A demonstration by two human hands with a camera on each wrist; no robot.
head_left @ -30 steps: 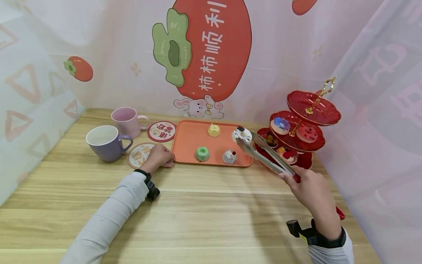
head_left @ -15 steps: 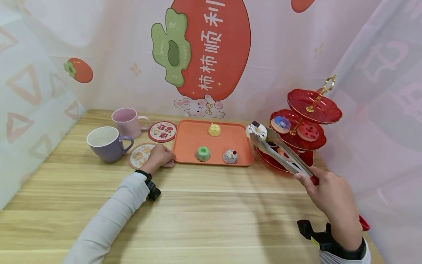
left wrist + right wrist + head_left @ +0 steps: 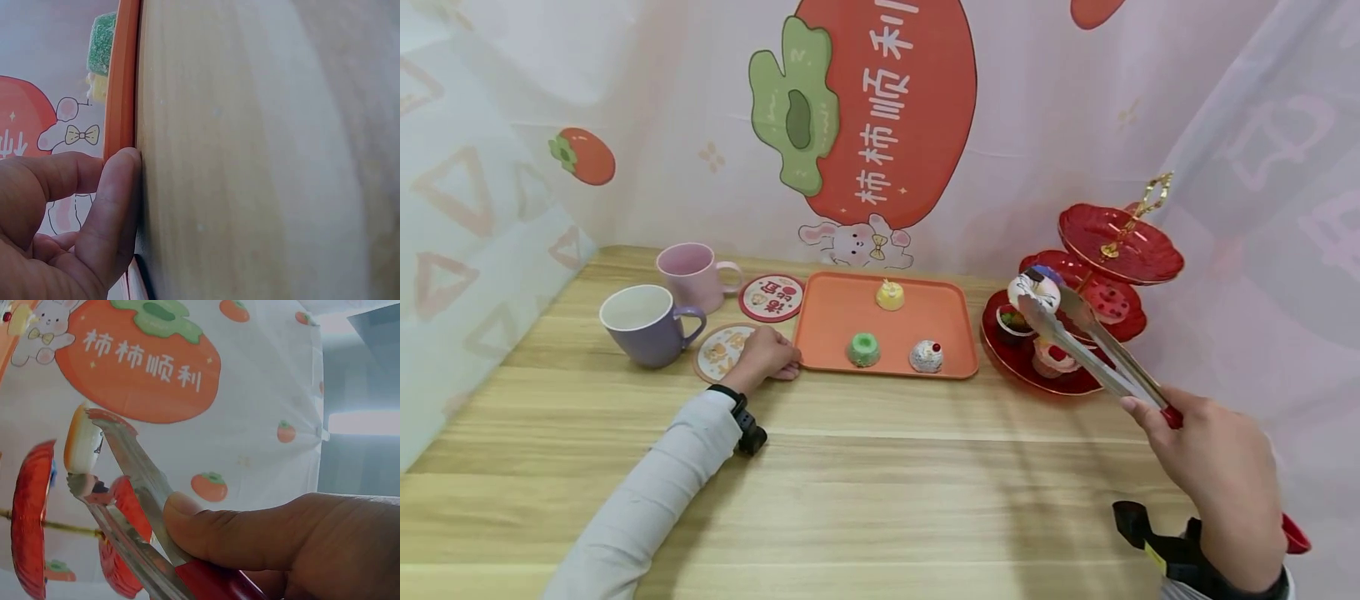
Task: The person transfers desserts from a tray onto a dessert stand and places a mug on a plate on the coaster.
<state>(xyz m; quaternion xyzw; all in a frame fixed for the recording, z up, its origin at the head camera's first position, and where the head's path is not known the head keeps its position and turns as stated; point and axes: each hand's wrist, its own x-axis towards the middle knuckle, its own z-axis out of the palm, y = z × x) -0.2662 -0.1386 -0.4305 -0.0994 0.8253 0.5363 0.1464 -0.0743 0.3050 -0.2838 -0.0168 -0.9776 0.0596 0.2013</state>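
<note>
My left hand (image 3: 767,354) pinches the front left corner of an orange tray (image 3: 838,312); in the left wrist view thumb and finger meet on the tray edge (image 3: 122,87). A yellow cake (image 3: 891,295), a green cake (image 3: 863,350) and a white cake with a red berry (image 3: 926,357) sit on this tray. My right hand (image 3: 1217,467) grips metal tongs (image 3: 1063,340) with red handles. Between the tong tips is a white doughnut (image 3: 1033,289), tilted on edge in the right wrist view, in front of the red tiered stand (image 3: 1123,242).
The stand's lower tiers carry a fruit cup (image 3: 1013,322), a pink cupcake (image 3: 1054,358) and a red doughnut (image 3: 1107,302). At left stand a purple mug (image 3: 643,329) and a pink mug (image 3: 692,279), beside a red coaster (image 3: 771,297) and a cream coaster (image 3: 722,352).
The right hand has moved right, carrying the doughnut in the tongs from above the tray's right edge to the stand. The left hand has stayed at the tray corner.
</note>
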